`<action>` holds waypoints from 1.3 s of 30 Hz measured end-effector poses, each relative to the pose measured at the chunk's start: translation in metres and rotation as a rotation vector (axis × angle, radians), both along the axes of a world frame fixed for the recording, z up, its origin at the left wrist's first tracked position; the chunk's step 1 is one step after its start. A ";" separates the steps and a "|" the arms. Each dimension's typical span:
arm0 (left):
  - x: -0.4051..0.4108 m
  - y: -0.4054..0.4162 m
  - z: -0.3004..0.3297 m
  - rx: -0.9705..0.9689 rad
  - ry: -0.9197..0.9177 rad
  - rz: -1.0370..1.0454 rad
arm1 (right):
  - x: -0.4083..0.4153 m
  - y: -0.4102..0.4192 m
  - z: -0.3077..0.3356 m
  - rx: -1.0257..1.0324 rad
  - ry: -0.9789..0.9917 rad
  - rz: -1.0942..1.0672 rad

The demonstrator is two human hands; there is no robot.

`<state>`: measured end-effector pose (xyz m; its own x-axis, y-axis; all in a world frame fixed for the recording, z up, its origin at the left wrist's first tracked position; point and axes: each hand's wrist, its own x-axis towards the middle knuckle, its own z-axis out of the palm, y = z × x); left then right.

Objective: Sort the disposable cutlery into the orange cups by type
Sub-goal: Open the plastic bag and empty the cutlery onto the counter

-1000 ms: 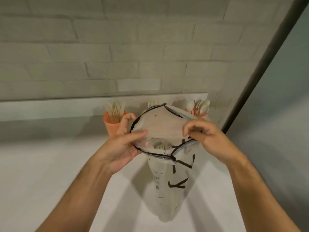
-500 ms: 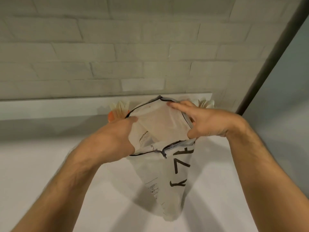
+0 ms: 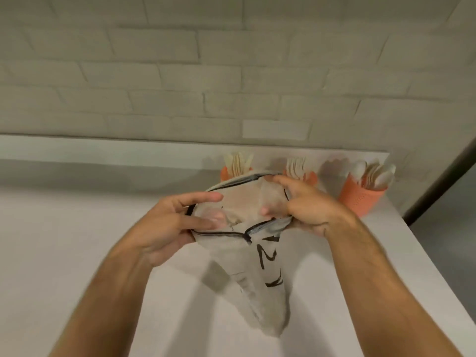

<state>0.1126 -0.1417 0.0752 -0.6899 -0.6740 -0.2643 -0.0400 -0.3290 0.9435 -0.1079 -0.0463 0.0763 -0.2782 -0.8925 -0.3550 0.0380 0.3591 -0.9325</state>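
Translucent plastic bag [image 3: 260, 274], centre frame, is held open: left hand [image 3: 167, 225] and right hand [image 3: 309, 210] each pinch its rim. Three orange cups [image 3: 360, 199] stand behind, upper right.

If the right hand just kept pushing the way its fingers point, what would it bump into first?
Most likely the left hand, which holds the opposite rim of the open zip pouch; the right hand points leftward across the mouth, though depth is unclear.

Counted: three orange cups [image 3: 360, 199], each holding cutlery; one translucent bag [image 3: 260, 274]; two hands [image 3: 164, 228].
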 end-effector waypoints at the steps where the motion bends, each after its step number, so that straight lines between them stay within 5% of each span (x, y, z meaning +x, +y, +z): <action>1: -0.001 -0.002 -0.012 0.159 0.126 0.067 | -0.003 -0.004 -0.013 -0.012 -0.182 -0.016; 3: 0.001 -0.009 -0.043 0.463 0.373 0.220 | -0.008 -0.010 -0.037 -0.044 -0.476 -0.062; 8: -0.002 -0.011 -0.085 0.823 0.845 0.412 | -0.003 -0.006 -0.086 -0.143 -1.010 -0.368; 11: -0.003 -0.008 -0.085 0.869 0.847 0.432 | 0.006 -0.005 -0.096 -0.104 -1.051 -0.432; 14: -0.003 -0.007 -0.079 0.579 0.394 0.331 | 0.009 -0.004 -0.090 0.048 -0.774 -0.251; 17: -0.003 -0.009 -0.073 0.183 -0.118 0.216 | 0.011 -0.009 -0.078 0.164 -0.273 -0.056; 20: -0.006 -0.015 -0.072 -0.174 -0.428 0.194 | 0.010 -0.014 -0.073 0.192 0.320 -0.009; 22: -0.010 -0.020 -0.072 -0.389 -0.559 0.164 | 0.009 -0.018 -0.073 0.092 0.450 0.034; 25: -0.015 -0.027 -0.070 -0.332 -0.544 0.162 | 0.010 -0.022 -0.070 -0.001 0.264 0.071; 30: -0.018 -0.041 -0.067 0.150 -0.330 0.197 | 0.013 -0.041 -0.067 0.092 -0.325 -0.103; 32: -0.019 -0.042 -0.067 0.269 -0.259 0.181 | 0.020 -0.047 -0.063 0.165 -0.422 -0.192; 34: -0.020 -0.043 -0.068 0.312 -0.212 0.201 | 0.023 -0.053 -0.063 0.165 -0.107 -0.145; 37: -0.017 -0.043 -0.068 0.235 -0.212 0.246 | 0.021 -0.046 -0.056 -0.086 0.632 -0.156; 39: -0.013 -0.042 -0.069 -0.001 -0.299 0.200 | 0.027 -0.027 -0.042 -0.303 0.785 -0.047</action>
<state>0.0996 -0.1834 0.0063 -0.4366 -0.7883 -0.4335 -0.2488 -0.3573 0.9003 -0.0812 -0.0737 0.0345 -0.3834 -0.8995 0.2097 -0.6528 0.1033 -0.7504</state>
